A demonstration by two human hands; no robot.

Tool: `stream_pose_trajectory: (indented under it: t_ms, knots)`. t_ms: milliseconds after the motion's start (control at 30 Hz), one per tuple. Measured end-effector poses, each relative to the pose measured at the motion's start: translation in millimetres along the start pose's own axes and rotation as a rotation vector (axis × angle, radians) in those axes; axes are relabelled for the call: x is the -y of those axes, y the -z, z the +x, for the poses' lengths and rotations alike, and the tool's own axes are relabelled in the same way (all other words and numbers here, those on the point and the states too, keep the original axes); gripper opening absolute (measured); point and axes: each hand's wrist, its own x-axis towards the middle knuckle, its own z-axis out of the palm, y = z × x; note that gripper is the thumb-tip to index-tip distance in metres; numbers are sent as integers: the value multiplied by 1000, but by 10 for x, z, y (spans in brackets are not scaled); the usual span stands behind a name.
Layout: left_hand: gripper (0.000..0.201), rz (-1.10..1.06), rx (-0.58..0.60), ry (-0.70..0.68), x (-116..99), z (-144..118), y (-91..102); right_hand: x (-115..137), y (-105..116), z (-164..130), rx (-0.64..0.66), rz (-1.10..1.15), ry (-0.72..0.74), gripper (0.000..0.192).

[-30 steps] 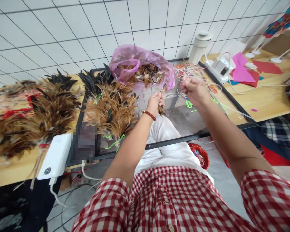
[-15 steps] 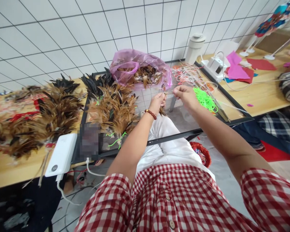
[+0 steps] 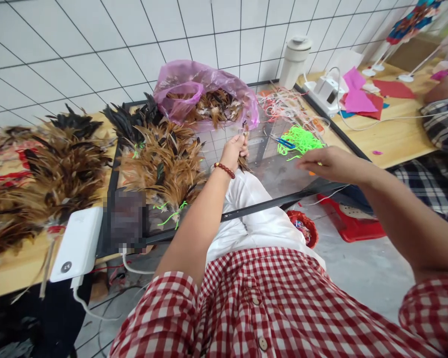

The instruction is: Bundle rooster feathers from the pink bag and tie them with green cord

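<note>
**Right hand pulls away from the feather bundle**

Since half a second ago the right hand [image 3: 323,163] has swung out to the person's right, away from the left hand [image 3: 236,150]; before, the two were nearly touching over the glass table [image 3: 283,174]. Now they sit well apart. Left hand is closed in a fist, clamped on a small feather bundle [image 3: 243,163], brown tips sticking out below the fist, above the glass near the pink bag [image 3: 205,92]. A red bead bracelet [image 3: 224,170] sits on that wrist. Right hand hangs over the front right part of the glass, fingers loosely curled, just in front of the green cord pile [image 3: 299,140]; whether it pinches a cord cannot be told. Blue scissors [image 3: 283,143] lie beside the green pile. Pink bag holds loose brown feathers. Finished feather clusters [image 3: 164,161] lie left of the left hand, more on the wooden table [image 3: 15,268] further left. A white power bank [image 3: 76,243] rests at the near edge. White flask [image 3: 294,59] stands at the back. Another person's plaid sleeve [image 3: 442,122] shows at far right.
</note>
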Motion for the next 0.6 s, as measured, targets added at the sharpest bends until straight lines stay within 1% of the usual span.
stream_pose_trajectory:
  t_ms: [33, 67, 133, 200, 267, 300, 333, 367, 400, 433, 467, 500, 533, 567, 600]
  knots:
    - [37, -6, -9, 6, -9, -6, -3, 72, -68, 118, -101, -23, 71, 33]
    - [37, -9, -18, 12, -18, -12, -4, 136, -150, 248, -133, -56, 102, 35]
    - [38, -7, -28, 23, -34, -22, -3, 220, -329, 501, -124, -142, 115, 33]
    - [38, -8, -23, 33, -45, -28, 3, 241, -474, 668, -83, -203, 102, 29]
    - [38, -19, -11, 45, -51, -30, 12, 223, -531, 670, -64, -208, 71, 25]
    - [37, -28, -7, 48, -53, -29, 15, 211, -517, 594, -32, -181, 72, 24]
    - [37, -36, -5, 50, -55, -28, 17, 199, -477, 470, 28, -140, 85, 23]
    - [37, -43, -5, 50, -57, -27, 18, 187, -417, 306, 150, -70, 139, 22]
    - [37, -47, -5, 48, -58, -26, 18, 172, -346, 116, 297, 13, 162, 23]
    - [36, -49, -6, 46, -59, -24, 16, 151, -273, -81, 444, 92, 150, 23]
    - [36, -49, -7, 46, -59, -23, 13, 121, -206, -266, 525, 111, 128, 20]
    - [36, -47, -9, 47, -59, -22, 9, 80, -153, -422, 494, 44, 83, 16]
    - [37, -44, -11, 48, -58, -21, 7, 30, -115, -534, 349, -64, 9, 15]
    - [37, -42, -9, 49, -56, -21, 5, -23, -94, -597, 197, -168, -62, 16]
    - [37, -40, -5, 48, -54, -20, 6, -75, -86, -611, 78, -255, -112, 19]
